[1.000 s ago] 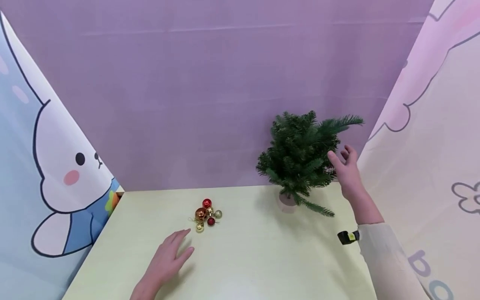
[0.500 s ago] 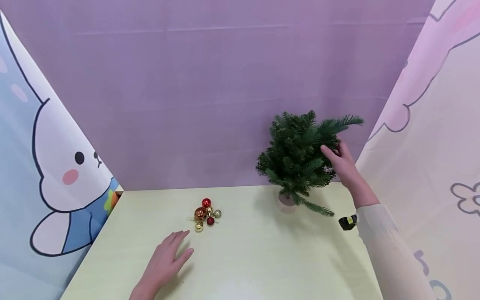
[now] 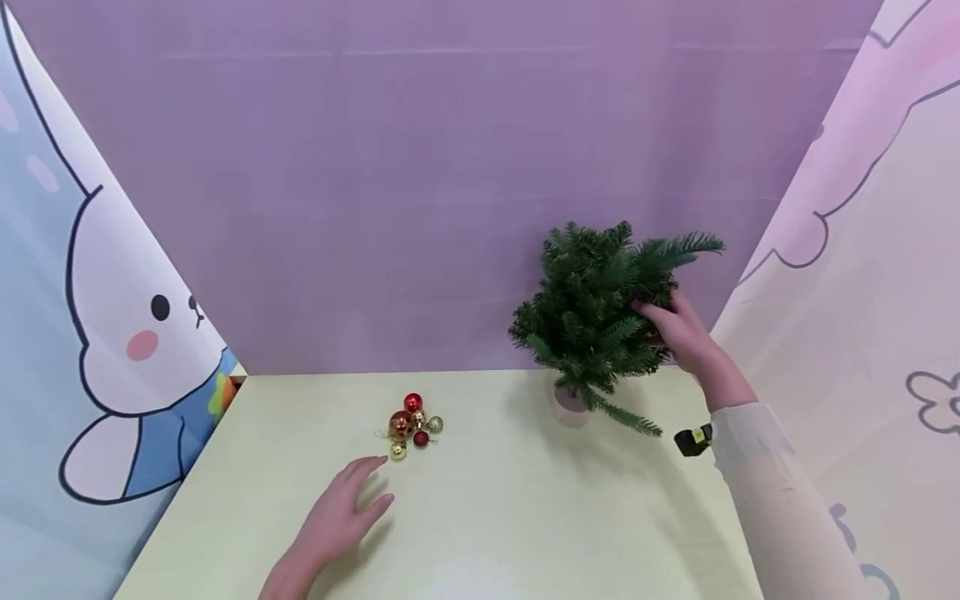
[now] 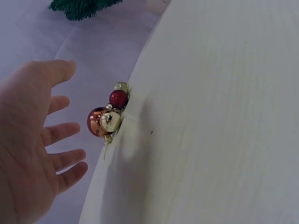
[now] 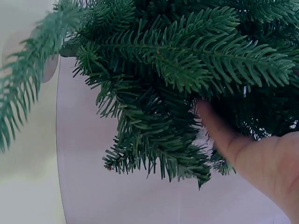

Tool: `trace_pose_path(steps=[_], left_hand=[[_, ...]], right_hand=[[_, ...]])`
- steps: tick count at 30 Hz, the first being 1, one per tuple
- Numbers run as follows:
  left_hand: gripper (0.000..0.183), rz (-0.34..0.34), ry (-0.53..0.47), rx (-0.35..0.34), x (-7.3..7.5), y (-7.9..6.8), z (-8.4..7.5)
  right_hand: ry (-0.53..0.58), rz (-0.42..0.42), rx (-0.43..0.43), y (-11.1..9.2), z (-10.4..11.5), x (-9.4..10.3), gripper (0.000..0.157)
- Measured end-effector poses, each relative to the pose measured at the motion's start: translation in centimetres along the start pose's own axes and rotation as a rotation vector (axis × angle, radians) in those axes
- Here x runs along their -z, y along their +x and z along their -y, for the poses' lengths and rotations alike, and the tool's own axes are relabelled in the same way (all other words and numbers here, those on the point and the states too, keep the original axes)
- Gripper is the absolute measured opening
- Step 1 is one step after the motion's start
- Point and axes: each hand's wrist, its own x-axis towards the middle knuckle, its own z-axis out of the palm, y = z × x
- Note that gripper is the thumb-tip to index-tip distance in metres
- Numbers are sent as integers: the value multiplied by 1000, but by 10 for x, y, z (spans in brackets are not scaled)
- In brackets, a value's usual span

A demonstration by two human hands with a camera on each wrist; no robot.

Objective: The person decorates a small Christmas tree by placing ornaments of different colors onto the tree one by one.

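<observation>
A small green artificial Christmas tree (image 3: 592,308) in a pale pot (image 3: 572,407) stands on the table's right side, near the back wall. My right hand (image 3: 686,333) grips its right-side branches; the thumb (image 5: 217,126) goes in among the needles in the right wrist view, and the other fingertips are hidden by foliage. My left hand (image 3: 333,517) hovers over the table, fingers spread and loosely bent, holding nothing. Just beyond its fingertips lies a cluster of Christmas baubles (image 3: 401,423) in red, copper and gold; the left wrist view shows the baubles (image 4: 103,121) apart from the hand.
The pale table (image 3: 495,500) meets a purple cloth backdrop (image 3: 412,208) at its rear edge. Printed cloths hang on both sides, a rabbit cloth (image 3: 135,267) at left and a pink and white cloth (image 3: 862,333) at right. A black wrist camera (image 3: 693,440) sits by the right sleeve.
My right hand has moved left from beside the tree into its branches, and its fingertips have disappeared in the foliage. The left hand has barely moved; the baubles lie as before.
</observation>
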Motion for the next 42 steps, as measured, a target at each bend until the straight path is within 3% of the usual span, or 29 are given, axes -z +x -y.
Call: trace_pose_path(steps=[2,6,12,21,27,36,42], left_hand=[[55,1,-37,22,-3,1,-9],[55,5,-97,60,-11,1,-27],[56,22,-97,110,-25,-6,-51],[55,13,-82,94,-44,8,-65],[56,16,-82,103,-57,14,-74],[56,-67,-45,179,-83,-2,-106],[56,-75,-37,195,-88,3,-109]], right_hand=[[37,21,26,3,-2,4,66],[36,12,21,7,-3,10,61],[60,44,-10,8,-2,13,47],[136,130,-72,10,3,14,59],[181,135,-111,9,3,16,62],[198,199,-116,19,1,24,62],[175,191,-77,21,0,24,55]])
